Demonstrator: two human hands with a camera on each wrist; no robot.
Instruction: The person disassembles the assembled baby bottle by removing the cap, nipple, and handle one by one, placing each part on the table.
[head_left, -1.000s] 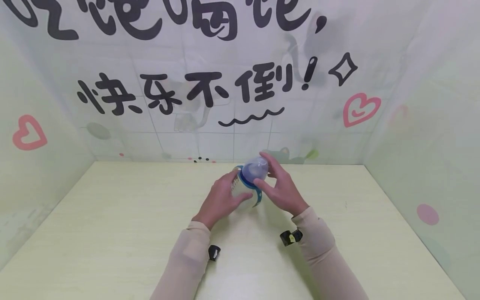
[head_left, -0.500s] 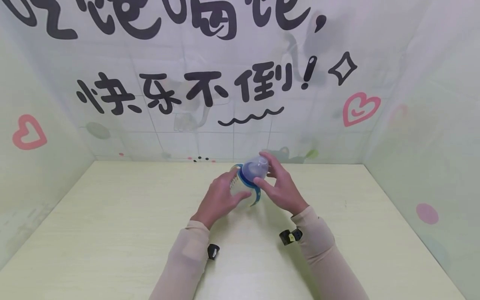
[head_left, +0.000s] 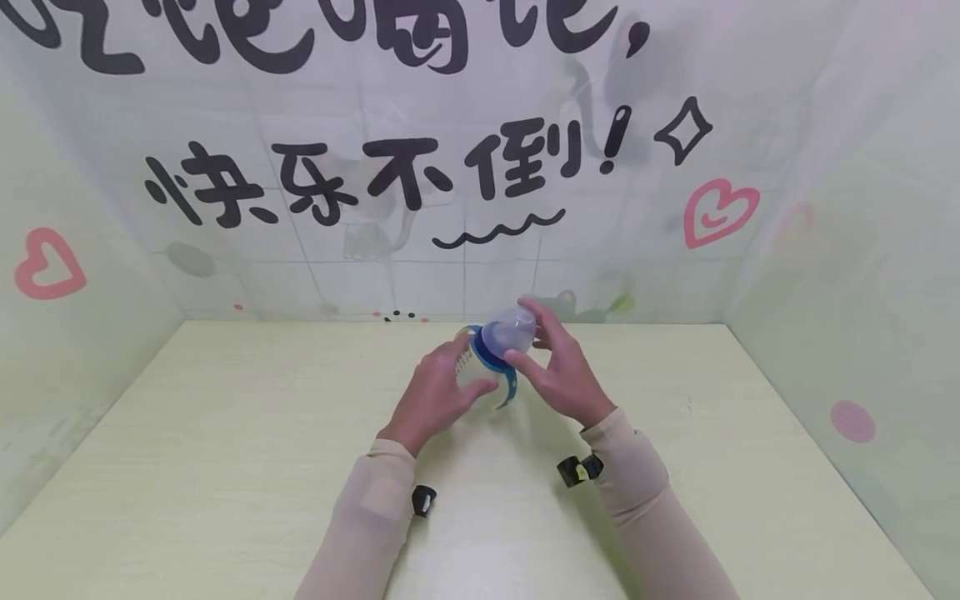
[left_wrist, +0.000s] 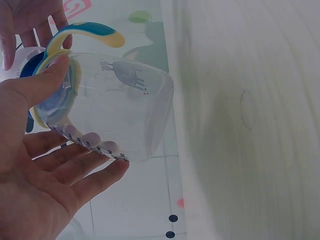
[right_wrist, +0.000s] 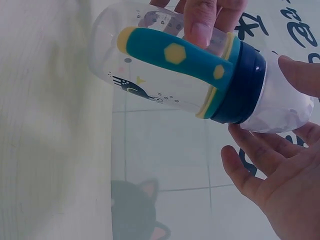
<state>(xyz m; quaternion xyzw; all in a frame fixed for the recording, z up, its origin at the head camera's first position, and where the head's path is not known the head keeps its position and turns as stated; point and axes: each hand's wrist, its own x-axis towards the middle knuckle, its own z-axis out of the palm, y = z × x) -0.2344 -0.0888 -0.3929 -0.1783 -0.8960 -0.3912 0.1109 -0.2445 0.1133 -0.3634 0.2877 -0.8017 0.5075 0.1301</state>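
A clear baby bottle (left_wrist: 120, 95), printed with a small animal and a measuring scale, is held tilted over the table. Blue-and-yellow handles (right_wrist: 175, 54) flank its dark blue collar (right_wrist: 250, 82), and a translucent domed cap (head_left: 510, 332) covers the top. My left hand (head_left: 431, 392) grips the bottle's body, thumb near the collar and fingers along the scale side. At the cap end, my right hand (head_left: 566, 375) holds the dome between thumb and fingers. The bottle's far side is hidden in the head view.
The pale wood-grain table (head_left: 262, 450) spreads around both arms. Behind it stands a printed backdrop (head_left: 405, 283) with black lettering, and patterned side panels (head_left: 855, 350) rise at left and right. A black wrist device (head_left: 580, 471) sits by each sleeve.
The head view has shifted slightly. Both hands keep the same hold, and the bottle has moved a little to the left, with less of its lower end showing.
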